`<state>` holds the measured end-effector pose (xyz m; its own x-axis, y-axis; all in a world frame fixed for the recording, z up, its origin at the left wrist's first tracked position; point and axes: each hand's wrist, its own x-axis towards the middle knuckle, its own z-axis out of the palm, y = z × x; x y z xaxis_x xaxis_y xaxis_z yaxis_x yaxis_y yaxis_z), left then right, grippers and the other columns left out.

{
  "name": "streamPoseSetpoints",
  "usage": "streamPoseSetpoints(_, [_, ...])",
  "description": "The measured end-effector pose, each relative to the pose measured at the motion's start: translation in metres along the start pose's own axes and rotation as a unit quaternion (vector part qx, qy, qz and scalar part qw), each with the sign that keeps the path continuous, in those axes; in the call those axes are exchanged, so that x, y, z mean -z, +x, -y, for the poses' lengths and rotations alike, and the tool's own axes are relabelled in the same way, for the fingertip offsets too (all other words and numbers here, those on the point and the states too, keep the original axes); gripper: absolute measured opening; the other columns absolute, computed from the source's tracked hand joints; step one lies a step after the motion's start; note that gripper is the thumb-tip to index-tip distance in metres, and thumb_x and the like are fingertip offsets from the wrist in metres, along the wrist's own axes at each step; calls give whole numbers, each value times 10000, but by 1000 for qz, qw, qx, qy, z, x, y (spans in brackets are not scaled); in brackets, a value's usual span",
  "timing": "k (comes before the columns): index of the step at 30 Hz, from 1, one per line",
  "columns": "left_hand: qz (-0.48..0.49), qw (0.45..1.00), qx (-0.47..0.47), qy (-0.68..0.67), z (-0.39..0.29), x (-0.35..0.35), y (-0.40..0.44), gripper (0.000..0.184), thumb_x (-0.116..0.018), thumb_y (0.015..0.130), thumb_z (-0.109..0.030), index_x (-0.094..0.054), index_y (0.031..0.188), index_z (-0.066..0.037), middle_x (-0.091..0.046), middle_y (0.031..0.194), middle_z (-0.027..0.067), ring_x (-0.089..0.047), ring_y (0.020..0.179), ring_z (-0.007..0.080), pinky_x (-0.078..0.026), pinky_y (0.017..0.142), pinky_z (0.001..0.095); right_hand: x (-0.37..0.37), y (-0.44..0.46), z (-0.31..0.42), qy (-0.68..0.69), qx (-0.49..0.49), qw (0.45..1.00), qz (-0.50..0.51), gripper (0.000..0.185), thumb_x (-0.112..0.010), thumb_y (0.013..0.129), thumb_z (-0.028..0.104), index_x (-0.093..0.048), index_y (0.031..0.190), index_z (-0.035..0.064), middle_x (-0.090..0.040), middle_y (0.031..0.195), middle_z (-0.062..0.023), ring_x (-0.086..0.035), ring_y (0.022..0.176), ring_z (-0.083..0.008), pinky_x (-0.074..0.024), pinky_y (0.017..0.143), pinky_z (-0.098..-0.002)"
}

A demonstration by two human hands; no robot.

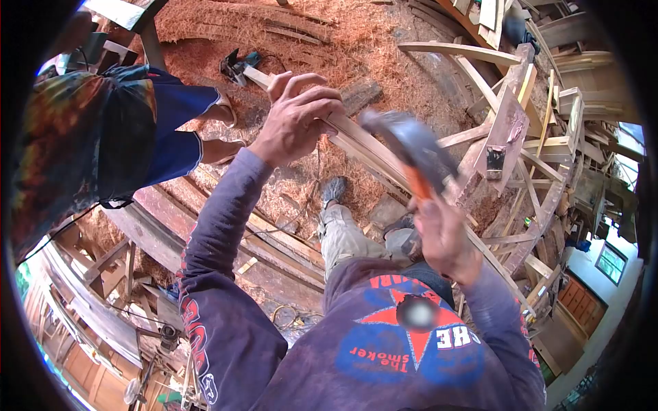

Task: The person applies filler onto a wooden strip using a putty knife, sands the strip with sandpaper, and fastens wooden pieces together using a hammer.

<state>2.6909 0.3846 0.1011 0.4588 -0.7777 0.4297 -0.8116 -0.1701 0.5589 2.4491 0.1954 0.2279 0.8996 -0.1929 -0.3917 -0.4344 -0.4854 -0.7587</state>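
Observation:
My right hand (445, 236) is closed around the orange handle of a hammer (418, 154), whose dark head is raised and blurred over a long wooden piece (363, 144). That wooden piece runs diagonally from the upper left to the lower right. My left hand (298, 116) rests at its upper left part, fingers bent over the wood and thumb at the near side. Whatever lies beneath those fingers is hidden. A power tool (238, 67) sits on the shavings just past the far end of the wood.
Another person (89, 130) in blue shorts stands at the left. Wood shavings (205, 55) cover the ground. A wooden frame (541, 151) with boards stands at the right. Long planks (164, 226) and a cable lie at lower left.

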Motion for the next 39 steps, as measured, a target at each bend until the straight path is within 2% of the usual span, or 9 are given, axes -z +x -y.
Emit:
streamPoseSetpoints(9, [-8,1000,-6,-13,-2,1,-3,293,-778,714,-154,-695,994,-181,-670,1115,-19,-531,1224,246,-320,1051,423,-4,1,15,49,-5,999,-24,390,-422,1084,338,-578,1000,-10,-562,687,-170,-551,573,-312,-441,577,-425])
streamPoseSetpoints(17, [51,998,26,-29,-7,8,-3,342,-779,735,-140,-677,1061,-153,-648,1179,1,-511,1251,242,-300,1084,427,8,-18,-1,104,-73,991,29,467,-397,1086,411,-588,1031,-11,-492,642,-51,-500,589,-132,-415,553,-325])
streamPoseSetpoints(18, [79,996,31,-15,-11,14,-3,609,-803,671,-63,-596,1241,-123,-583,1307,75,-468,1316,303,-326,1126,430,12,-26,-6,166,-89,982,32,481,-400,1082,432,-591,1027,-5,-475,637,-11,-469,579,-92,-400,535,-290])
streamPoseSetpoints(22, [78,992,96,4,-29,26,1,983,-866,693,-202,-324,1511,-143,-427,1467,147,-354,1412,314,-186,1190,426,40,-64,-35,221,-104,970,-8,470,-467,1054,457,-529,1146,0,-465,669,40,-420,564,-35,-367,507,-227])
streamPoseSetpoints(25, [71,992,45,99,-60,10,-3,876,-861,714,-274,-420,1464,-169,-416,1503,100,-336,1425,315,-162,1192,501,50,-92,-60,197,-90,974,-73,445,-561,1030,378,-444,1223,-6,-478,677,26,-443,540,-32,-358,460,-209])
streamPoseSetpoints(27, [12,994,-15,108,-76,-22,-23,571,-615,967,-391,-418,1457,-175,-419,1467,107,-320,1422,288,-110,1211,499,68,-109,-60,274,-203,938,-65,434,-593,1018,351,-441,1225,2,-513,703,13,-469,525,-42,-373,430,-210])
streamPoseSetpoints(30, [-35,993,-40,105,-101,-55,-50,323,-667,931,-256,-649,1241,-166,-547,1326,65,-448,1309,242,-282,1124,457,90,-114,-77,280,-204,931,-118,298,-569,1031,287,-496,1150,23,-520,699,13,-468,492,-47,-372,406,-206])
streamPoseSetpoints(33, [113,985,-98,89,-126,-53,-26,398,-678,877,-135,-650,1273,-151,-550,1382,67,-506,1292,236,-319,1104,429,123,-84,-87,147,-208,958,-134,242,-511,1056,272,-535,1066,31,-497,684,25,-448,482,-32,-375,405,-203])
streamPoseSetpoints(39, [115,988,-29,100,-107,-59,-6,453,-677,797,-86,-661,1250,-100,-587,1196,72,-564,1150,257,-364,1054,444,145,46,-84,258,-162,952,27,316,-497,1059,331,-536,1026,19,-461,665,34,-425,430,-26,-362,358,-209])
